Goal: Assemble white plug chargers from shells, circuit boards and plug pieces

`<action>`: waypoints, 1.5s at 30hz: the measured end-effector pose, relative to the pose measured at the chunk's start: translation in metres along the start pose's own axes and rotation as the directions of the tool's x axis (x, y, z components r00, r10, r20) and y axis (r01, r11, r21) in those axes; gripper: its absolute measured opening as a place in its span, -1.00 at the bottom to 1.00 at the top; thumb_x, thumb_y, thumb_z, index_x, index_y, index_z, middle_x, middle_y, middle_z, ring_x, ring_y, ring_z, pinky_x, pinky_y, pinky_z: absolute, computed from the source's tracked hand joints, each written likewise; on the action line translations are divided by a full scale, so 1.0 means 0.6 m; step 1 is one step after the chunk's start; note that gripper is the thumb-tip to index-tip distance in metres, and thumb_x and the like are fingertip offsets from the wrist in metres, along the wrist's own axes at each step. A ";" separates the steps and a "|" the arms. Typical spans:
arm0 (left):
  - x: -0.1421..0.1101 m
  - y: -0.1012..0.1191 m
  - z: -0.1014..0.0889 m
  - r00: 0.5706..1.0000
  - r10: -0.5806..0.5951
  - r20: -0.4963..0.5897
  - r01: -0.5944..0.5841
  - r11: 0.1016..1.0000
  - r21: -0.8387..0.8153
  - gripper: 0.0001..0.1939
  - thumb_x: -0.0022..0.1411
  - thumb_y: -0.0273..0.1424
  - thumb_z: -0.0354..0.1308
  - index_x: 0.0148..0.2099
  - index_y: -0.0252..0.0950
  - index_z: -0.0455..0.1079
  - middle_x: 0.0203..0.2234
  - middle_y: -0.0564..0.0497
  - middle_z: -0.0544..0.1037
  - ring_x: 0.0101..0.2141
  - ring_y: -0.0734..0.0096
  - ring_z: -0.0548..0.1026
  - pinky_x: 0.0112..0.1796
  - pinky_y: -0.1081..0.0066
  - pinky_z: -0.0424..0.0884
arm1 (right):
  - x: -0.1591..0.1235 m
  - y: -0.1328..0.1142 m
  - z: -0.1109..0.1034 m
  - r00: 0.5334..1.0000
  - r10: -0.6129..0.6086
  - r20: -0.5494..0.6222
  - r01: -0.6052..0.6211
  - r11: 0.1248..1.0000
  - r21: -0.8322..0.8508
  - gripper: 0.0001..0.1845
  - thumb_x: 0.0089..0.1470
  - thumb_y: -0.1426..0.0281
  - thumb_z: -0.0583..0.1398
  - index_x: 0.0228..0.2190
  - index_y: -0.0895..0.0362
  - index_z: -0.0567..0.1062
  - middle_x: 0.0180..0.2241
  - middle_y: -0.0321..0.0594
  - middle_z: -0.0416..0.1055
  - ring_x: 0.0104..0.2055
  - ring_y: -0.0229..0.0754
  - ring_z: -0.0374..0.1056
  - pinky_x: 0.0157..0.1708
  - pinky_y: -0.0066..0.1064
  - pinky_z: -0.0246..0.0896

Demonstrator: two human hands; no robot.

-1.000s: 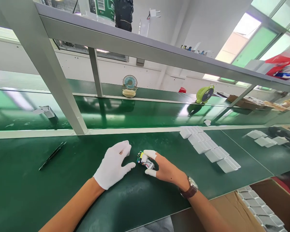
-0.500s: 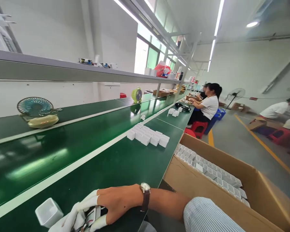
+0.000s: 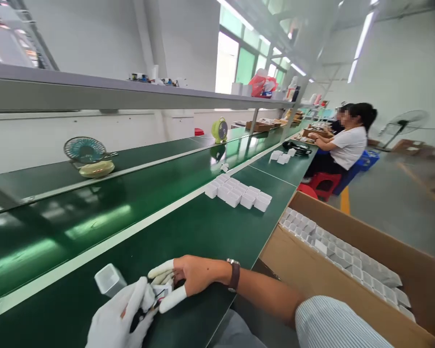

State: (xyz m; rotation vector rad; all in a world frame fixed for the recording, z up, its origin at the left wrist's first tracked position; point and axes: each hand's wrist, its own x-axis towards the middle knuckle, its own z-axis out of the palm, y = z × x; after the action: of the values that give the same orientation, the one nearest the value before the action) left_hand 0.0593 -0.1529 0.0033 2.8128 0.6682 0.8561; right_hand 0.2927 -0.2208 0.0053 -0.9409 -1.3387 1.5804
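My left hand [image 3: 116,316], in a white glove, is closed round a small white plastic part with wires [image 3: 162,291] at the bottom of the view. White finger covers sit on the fingertips of my right hand [image 3: 190,280], which pinches the same part from the right. Thin dark and reddish wires show between the fingers, but much of the part is hidden. Just beyond my left hand, a hollow white plastic case [image 3: 109,279] lies tilted on the green bench [image 3: 174,232].
White cases [image 3: 235,191] stand grouped farther along the bench. At right, a cardboard box [image 3: 293,261] holds rows of similar cases. A small blue-bladed fan [image 3: 85,152] and a green fan [image 3: 219,131] stand across the belt. A person [image 3: 348,140] sits at the bench's far end.
The view has swung left, so most things sit farther right. Both hands show more fully now, still on the wired part, and my gloved left hand has come into fuller view.
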 end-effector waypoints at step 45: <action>-0.032 -0.071 -0.029 0.679 -0.732 0.051 0.725 0.658 -0.204 0.04 0.16 -0.14 0.31 0.51 -0.14 -0.20 0.32 -0.17 0.32 0.23 -0.07 0.35 0.15 0.00 0.33 | 0.039 -0.039 0.013 0.972 -0.057 0.230 0.232 0.417 -0.879 -0.24 0.08 0.43 0.30 0.28 0.15 0.26 -0.05 -0.01 0.45 0.07 0.07 0.33 0.06 -0.12 0.26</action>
State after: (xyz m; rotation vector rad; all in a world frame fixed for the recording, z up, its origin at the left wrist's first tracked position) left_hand 0.0194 -0.1235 -0.0024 2.0208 1.4746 0.7360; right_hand 0.2799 -0.1998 0.0288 -1.2568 -2.4262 0.6801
